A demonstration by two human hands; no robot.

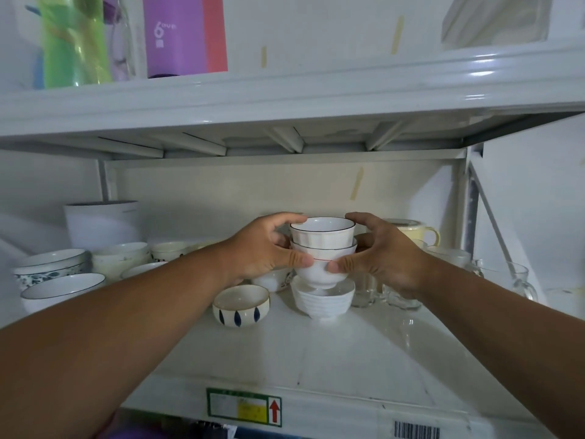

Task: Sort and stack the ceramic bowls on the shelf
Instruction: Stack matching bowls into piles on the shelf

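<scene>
Head view: a stack of three small white bowls [323, 248] is gripped from both sides, held just above a ribbed white bowl [322, 301] standing on the shelf [316, 353]. The left hand [262, 251] is curled round the stack's left side, thumb at the lowest bowl; the right hand [380, 255] is wrapped likewise (fingers at the black-rimmed top bowl). A blue-dashed bowl [241, 305] stands just left.
</scene>
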